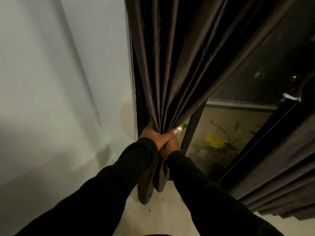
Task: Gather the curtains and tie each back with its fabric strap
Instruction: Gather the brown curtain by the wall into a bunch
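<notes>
Beside the white wall (51, 82), at the window's left edge: left curtain (170, 65) bunched into one bundle, clasped by left hand (153, 133) and right hand (172, 143) together. Right curtain (281, 159) already bound with pale strap (291, 97). Behind glass (255, 65), green leaves (218, 142).

Two curtains (179, 65), two hands (162, 138), one white tie (291, 97), one window (264, 68)

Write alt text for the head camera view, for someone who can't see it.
Both hands, left hand and right hand, grip a dark curtain bunched into folds beside a pale wall. To the right, a window shows green plants outside, and a second curtain hangs cinched by a white tie.
</notes>
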